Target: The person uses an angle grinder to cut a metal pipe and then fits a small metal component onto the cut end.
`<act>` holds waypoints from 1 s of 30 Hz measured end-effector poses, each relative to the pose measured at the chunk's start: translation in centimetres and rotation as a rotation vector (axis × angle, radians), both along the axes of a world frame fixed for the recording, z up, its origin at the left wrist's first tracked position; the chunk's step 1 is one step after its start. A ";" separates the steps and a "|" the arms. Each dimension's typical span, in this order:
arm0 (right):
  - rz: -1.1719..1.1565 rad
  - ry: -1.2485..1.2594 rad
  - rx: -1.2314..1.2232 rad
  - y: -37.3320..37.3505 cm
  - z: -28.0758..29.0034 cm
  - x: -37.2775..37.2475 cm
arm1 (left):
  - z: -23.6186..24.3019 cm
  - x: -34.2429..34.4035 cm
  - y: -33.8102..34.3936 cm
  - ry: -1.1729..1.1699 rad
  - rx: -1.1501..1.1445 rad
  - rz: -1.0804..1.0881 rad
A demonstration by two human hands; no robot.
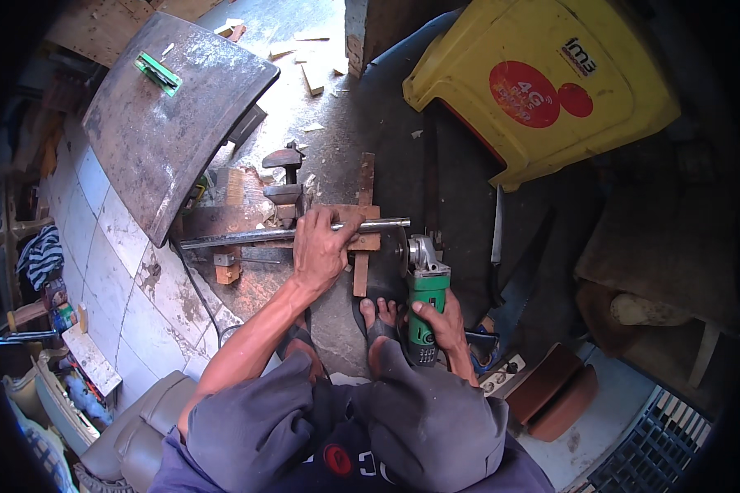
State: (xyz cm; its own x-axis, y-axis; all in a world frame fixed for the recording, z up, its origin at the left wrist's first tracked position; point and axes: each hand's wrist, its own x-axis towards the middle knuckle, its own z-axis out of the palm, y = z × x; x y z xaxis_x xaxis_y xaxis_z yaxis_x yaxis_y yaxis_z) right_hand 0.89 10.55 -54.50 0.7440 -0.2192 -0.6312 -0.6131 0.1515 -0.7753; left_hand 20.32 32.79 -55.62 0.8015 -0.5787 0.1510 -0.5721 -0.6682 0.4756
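Note:
My left hand (321,251) is closed on a shiny metal tube (251,235), pressing it over a low wooden frame (364,185) with crossed boards. A dark metal clamp (283,193) stands just behind the tube. My right hand (444,320) grips the body of a green angle grinder (425,302). The grinder's silver head and disc are beside the tube's right end; whether they touch I cannot tell. The disc is seen nearly edge-on and is partly in shadow.
A tilted dark metal plate (160,123) is at upper left, a yellow plastic board (617,90) at upper right. A knife (497,226), saw (518,283), power strip (501,374), brown blocks (551,390) and grey cushion (148,411) surround me. Wood scraps (312,78) lie ahead on the floor.

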 end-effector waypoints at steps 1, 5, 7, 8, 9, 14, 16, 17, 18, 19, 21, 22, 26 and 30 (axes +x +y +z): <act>-0.002 0.002 0.006 0.0 0.1 0.1 | 0.0 0.0 0.0 -0.012 -0.017 -0.003; -0.006 0.003 0.011 0.1 0.3 0.1 | 0.0 0.1 0.0 -0.039 -0.044 -0.010; -0.005 -0.008 0.000 0.1 0.1 0.0 | 0.0 0.1 -0.1 -0.041 -0.043 -0.009; -0.005 -0.017 -0.008 0.0 -0.1 0.0 | 0.1 0.1 -0.1 -0.040 -0.046 -0.008; -0.004 -0.025 -0.015 0.0 -0.2 -0.1 | 0.1 0.1 -0.1 -0.039 -0.048 -0.005; -0.005 -0.010 -0.016 0.1 0.2 0.2 | 0.1 0.1 -0.1 -0.024 -0.030 -0.005; -0.005 -0.003 -0.007 0.1 0.5 0.4 | 0.1 0.1 -0.1 -0.034 -0.040 -0.006; -0.003 -0.001 -0.005 0.1 0.6 0.5 | 0.1 0.1 -0.1 -0.030 -0.037 -0.004; -0.002 0.001 -0.003 0.1 0.7 0.5 | 0.2 0.0 -0.1 -0.026 -0.033 -0.003; -0.006 -0.004 -0.003 0.1 0.6 0.5 | 0.2 0.0 -0.1 -0.025 -0.037 -0.002; -0.013 -0.014 -0.001 0.2 0.4 0.4 | 0.2 0.1 -0.1 -0.024 -0.043 0.000; -0.012 -0.007 0.008 0.2 0.6 0.5 | 0.1 0.1 -0.1 -0.025 -0.046 0.000; -0.006 0.013 0.020 0.1 1.0 0.6 | 0.1 0.1 -0.1 -0.030 -0.055 0.003; -0.009 -0.006 0.009 0.1 0.6 0.5 | -0.1 0.1 0.0 -0.003 -0.010 -0.004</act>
State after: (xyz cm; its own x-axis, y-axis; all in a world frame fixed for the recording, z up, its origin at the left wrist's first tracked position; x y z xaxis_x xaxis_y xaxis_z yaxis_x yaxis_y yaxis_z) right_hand 1.35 10.68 -53.87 0.7456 -0.2202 -0.6289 -0.6072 0.1642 -0.7774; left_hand 20.38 32.81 -55.69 0.7985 -0.5806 0.1592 -0.5765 -0.6611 0.4802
